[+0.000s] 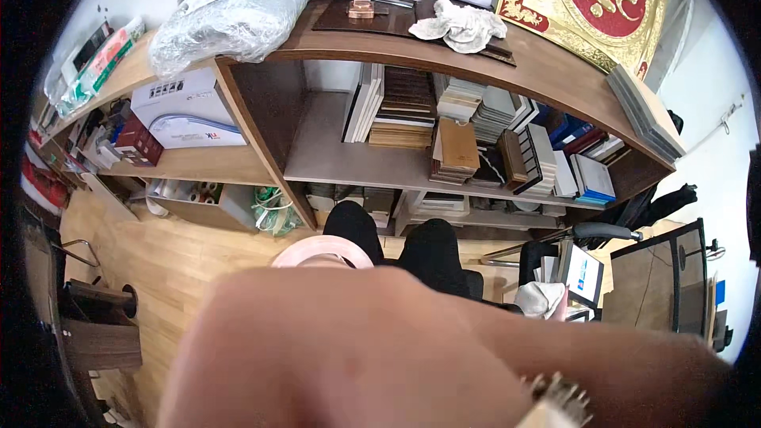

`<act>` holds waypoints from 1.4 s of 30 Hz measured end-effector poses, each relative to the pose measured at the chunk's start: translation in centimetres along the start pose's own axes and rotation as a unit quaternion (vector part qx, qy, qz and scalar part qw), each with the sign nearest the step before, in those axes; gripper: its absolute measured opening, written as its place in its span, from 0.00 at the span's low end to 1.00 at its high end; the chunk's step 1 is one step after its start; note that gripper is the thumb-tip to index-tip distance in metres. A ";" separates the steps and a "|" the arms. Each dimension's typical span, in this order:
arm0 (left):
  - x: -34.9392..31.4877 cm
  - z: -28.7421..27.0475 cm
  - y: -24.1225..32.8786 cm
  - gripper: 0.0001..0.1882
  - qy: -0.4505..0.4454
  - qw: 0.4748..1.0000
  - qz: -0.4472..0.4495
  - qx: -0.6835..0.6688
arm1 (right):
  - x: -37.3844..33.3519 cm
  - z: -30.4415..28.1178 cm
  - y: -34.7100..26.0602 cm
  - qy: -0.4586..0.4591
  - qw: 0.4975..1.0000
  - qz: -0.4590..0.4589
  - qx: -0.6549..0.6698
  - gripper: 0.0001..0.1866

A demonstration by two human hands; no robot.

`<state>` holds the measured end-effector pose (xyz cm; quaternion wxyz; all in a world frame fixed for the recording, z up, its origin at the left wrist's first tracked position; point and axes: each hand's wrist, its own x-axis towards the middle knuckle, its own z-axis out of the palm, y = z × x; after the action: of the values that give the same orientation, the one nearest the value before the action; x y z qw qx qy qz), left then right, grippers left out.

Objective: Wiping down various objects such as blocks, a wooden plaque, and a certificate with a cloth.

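Note:
A bare arm and hand, which I take to be my right hand (341,349), fill the lower middle, very close and blurred. The arm stretches toward the right edge, and its fingers cannot be made out. Near the wrist sits a cream band with a spiky, metallic-looking part (559,398). Just beyond the hand, partly covered by it, shows a round pink rim (321,247) with a white inside; its kind is unclear. Behind it are my legs in black trousers (432,257). I cannot make out a separate left hand.
Ahead stands a wooden shelf unit (357,154) holding stacked sample boards (456,150) and a white box (190,115). On top lie a plastic-wrapped bundle (234,20), a white cloth (460,25) and a gold-red panel (590,0). A dark-framed screen (658,281) stands right.

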<state>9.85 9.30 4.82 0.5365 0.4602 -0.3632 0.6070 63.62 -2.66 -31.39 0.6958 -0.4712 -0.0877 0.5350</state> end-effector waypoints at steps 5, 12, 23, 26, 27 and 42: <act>0.8 1.0 0.8 0.22 0.017 0.999 0.028 -0.022 | 0.1 -0.4 -0.3 -0.005 1.000 0.011 0.009 0.31; -0.4 1.7 0.1 0.24 0.072 0.993 0.061 -0.073 | -0.7 2.1 -0.3 0.039 0.998 -0.040 -0.042 0.32; -2.1 7.2 -3.6 0.28 0.105 0.983 0.079 -0.130 | -0.5 1.6 -0.4 0.069 0.996 -0.029 -0.044 0.32; -3.1 9.7 -4.7 0.29 0.122 0.978 0.091 -0.145 | -0.8 1.9 -0.4 0.073 0.994 -0.054 -0.065 0.31; -3.0 9.8 -4.8 0.30 0.126 0.976 0.094 -0.152 | -0.9 1.7 -0.4 0.070 0.993 -0.066 -0.069 0.31; -4.9 10.9 -3.7 0.39 0.194 0.906 0.367 0.076 | -2.2 4.3 -0.8 0.082 0.995 -0.033 -0.051 0.32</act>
<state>15.35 -1.83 3.40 0.2990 0.2068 -0.3477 0.8642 60.53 -2.07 -27.56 0.6932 -0.5451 -0.0733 0.4658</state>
